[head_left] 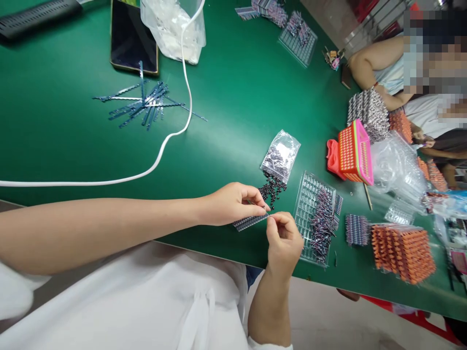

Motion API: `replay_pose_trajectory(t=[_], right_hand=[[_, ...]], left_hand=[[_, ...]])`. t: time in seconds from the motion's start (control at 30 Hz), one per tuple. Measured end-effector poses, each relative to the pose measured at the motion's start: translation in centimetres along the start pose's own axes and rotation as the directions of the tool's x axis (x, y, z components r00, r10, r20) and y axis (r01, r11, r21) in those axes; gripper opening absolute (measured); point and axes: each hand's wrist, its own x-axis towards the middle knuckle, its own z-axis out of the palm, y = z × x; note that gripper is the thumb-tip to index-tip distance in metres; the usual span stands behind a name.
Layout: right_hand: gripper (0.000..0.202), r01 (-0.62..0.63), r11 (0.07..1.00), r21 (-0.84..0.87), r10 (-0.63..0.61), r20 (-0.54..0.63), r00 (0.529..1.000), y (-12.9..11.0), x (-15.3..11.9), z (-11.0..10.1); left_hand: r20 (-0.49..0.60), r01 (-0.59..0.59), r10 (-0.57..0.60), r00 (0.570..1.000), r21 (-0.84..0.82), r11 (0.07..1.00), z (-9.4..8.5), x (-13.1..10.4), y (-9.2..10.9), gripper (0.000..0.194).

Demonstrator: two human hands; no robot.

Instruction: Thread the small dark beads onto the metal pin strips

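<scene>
Ribbed strip [251, 223]: located nr. front edge of green tabletop [226, 131], under L hand [229, 204], w/ R hand [285, 238] at its end. L grip: thumb & fingers pinching strip. R grip: thumb & index tips pressed together; any pc. btwn them is too small to tell.

Recommended handling (judgement): rest L hand low for a steady base; hold strip firmly w/o bending it; make fine adjustments w/ R fingertips only; avoid brushing loose beads, which would likely roll.

Materials, large to small. Tabletop: flat, smooth, semi-gloss. Blister tray [305, 194]: clear thin plastic, rect., molded cells, carrying a heap of spiky pcs. [323, 223], dark & pinkish, beside R hand. Plastic bag [280, 155]: clear, crinkled, w/ small dark contents, beyond both hands. Strip: dark, narrow, w/ fine regular ridges. Beads [272, 188]: black, round, glossy, loose pile btwn bag & L fingers.
</scene>
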Motion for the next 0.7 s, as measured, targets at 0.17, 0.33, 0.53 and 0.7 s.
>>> replay_pose_trajectory(t=[0.17, 0.33, 0.53, 0.7], right_hand=[[0.012, -0.003, 0.958, 0.286, 0.039, -0.121, 0.992, -0.2, -0.7, 0.8], [0.006, 0.166, 0.975, 0.149, -0.115, -0.302, 0.946, 0.0, -0.8, 1.9], [0.018, 0.322, 0.939, -0.116, -0.343, -0.334, 0.878, 0.3, -1.1, 1.8], [0.028, 0.426, 0.851, -0.306, -0.511, -0.298, 0.806, 0.4, -1.1, 1.6]], left_hand=[[0.089, -0.123, 0.129, 0.988, -0.067, 0.990, 0.8, -0.9, -0.1, 0.013], [0.048, -0.194, 0.193, 0.980, 0.019, 0.981, 1.0, -1.3, -0.2, 0.013], [0.045, -0.218, 0.215, 0.975, 0.078, 0.973, 1.0, -1.4, 0.2, 0.011], [0.031, -0.198, 0.197, 0.980, 0.041, 0.979, 0.9, -1.3, 0.4, 0.011]])
